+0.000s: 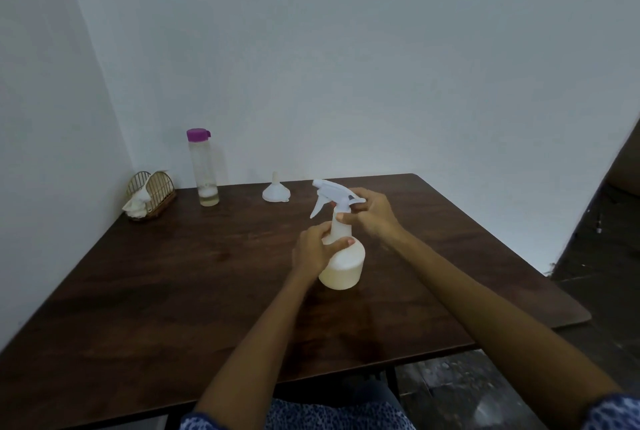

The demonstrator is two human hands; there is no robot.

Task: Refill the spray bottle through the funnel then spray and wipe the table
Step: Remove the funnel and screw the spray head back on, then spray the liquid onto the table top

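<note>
A white spray bottle (pixel 344 265) stands upright near the middle of the dark wooden table (pixel 173 291). My left hand (pixel 313 249) grips its shoulder and neck from the left. My right hand (pixel 369 213) is closed around the collar just under the white trigger head (pixel 329 194), whose nozzle points left. A small white funnel (pixel 274 191) rests upside down behind the bottle. Farther left stands a tall clear water bottle (pixel 204 170) with a purple cap and a little liquid at its bottom.
A gold wire holder (pixel 152 192) with a white cloth (pixel 136 206) in it sits at the table's far left corner, against the wall. White walls close in behind and to the left. The table's right edge drops to a dark floor (pixel 588 343).
</note>
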